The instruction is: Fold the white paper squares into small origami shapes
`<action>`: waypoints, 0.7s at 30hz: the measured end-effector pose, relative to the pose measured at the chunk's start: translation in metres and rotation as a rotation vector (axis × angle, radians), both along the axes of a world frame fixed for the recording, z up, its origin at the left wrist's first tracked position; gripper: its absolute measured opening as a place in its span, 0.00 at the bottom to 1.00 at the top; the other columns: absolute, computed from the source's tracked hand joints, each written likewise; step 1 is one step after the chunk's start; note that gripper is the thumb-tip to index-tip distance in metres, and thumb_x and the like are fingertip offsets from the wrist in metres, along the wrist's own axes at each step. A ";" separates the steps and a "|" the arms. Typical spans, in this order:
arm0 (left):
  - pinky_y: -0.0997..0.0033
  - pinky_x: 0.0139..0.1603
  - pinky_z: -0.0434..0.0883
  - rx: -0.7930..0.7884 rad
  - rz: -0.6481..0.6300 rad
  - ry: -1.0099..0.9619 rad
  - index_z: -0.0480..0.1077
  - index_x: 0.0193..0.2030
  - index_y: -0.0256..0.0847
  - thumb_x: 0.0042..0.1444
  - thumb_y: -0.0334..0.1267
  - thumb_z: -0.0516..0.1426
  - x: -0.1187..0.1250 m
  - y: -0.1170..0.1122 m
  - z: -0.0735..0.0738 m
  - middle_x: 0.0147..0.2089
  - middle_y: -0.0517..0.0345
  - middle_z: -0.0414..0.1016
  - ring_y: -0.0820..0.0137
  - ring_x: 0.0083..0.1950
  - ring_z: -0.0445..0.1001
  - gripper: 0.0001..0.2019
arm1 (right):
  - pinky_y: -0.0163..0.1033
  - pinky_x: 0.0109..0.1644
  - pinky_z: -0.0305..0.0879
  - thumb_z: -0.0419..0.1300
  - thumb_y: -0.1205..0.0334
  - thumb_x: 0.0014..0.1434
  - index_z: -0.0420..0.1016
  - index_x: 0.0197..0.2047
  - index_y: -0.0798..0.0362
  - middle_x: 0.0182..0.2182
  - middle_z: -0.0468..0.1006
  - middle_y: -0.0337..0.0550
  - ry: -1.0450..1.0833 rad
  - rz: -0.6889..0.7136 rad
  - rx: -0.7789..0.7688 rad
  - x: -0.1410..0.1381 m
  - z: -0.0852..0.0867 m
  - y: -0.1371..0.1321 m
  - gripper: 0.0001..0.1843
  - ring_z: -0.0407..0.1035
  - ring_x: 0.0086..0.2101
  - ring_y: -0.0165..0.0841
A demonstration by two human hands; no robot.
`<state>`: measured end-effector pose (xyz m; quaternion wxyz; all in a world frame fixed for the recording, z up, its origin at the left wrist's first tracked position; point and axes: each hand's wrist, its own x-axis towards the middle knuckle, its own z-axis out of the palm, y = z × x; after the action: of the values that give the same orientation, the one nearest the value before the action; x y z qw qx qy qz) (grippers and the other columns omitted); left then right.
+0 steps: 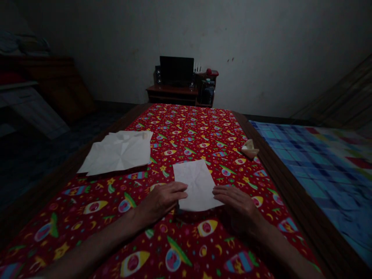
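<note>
Two hands are present: one left hand (167,198) and one right hand (238,203). Between them is one white paper sheet (199,186). One stack of creased papers (122,155) holds several sheets, too overlapped to count exactly. There is one folded paper piece (250,149), one red patterned cloth (174,128) and one blue plaid cloth (290,149). Beyond are one monitor (176,69), one computer stand (171,90) and one dark computer tower (207,93).

And here's the left hand (166,196), back up, fingers (178,187) stretched inward toward the right hand (240,203)! The right faces it, fingers gently bent, each bare forearm (95,246) slanting in from behind its hand.
</note>
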<state>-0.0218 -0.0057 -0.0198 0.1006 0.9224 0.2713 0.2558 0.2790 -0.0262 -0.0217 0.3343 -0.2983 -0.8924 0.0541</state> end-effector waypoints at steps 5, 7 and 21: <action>0.65 0.53 0.71 -0.124 -0.016 -0.150 0.73 0.47 0.41 0.58 0.26 0.49 -0.001 0.000 -0.011 0.49 0.51 0.76 0.68 0.53 0.73 0.16 | 0.42 0.49 0.69 0.51 0.71 0.59 0.69 0.48 0.51 0.43 0.79 0.48 0.015 0.023 -0.033 -0.003 0.012 -0.011 0.15 0.71 0.48 0.35; 0.64 0.53 0.71 -0.210 -0.026 -0.210 0.74 0.46 0.43 0.57 0.26 0.49 -0.003 0.000 -0.012 0.48 0.52 0.77 0.68 0.52 0.74 0.16 | 0.43 0.53 0.66 0.51 0.70 0.59 0.67 0.53 0.52 0.47 0.76 0.50 -0.036 0.036 -0.102 -0.004 0.015 -0.009 0.19 0.69 0.50 0.36; 0.71 0.38 0.69 -0.322 0.358 -0.140 0.73 0.24 0.39 0.56 0.34 0.55 0.003 -0.001 0.000 0.32 0.56 0.74 0.68 0.37 0.72 0.11 | 0.31 0.25 0.60 0.51 0.56 0.62 0.74 0.24 0.54 0.21 0.73 0.38 0.126 -0.309 -0.616 -0.015 0.008 0.009 0.19 0.67 0.23 0.29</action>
<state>-0.0186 -0.0064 -0.0201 0.2177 0.8118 0.4601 0.2862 0.2636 -0.0168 -0.0139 0.2873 -0.5129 -0.7561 0.2878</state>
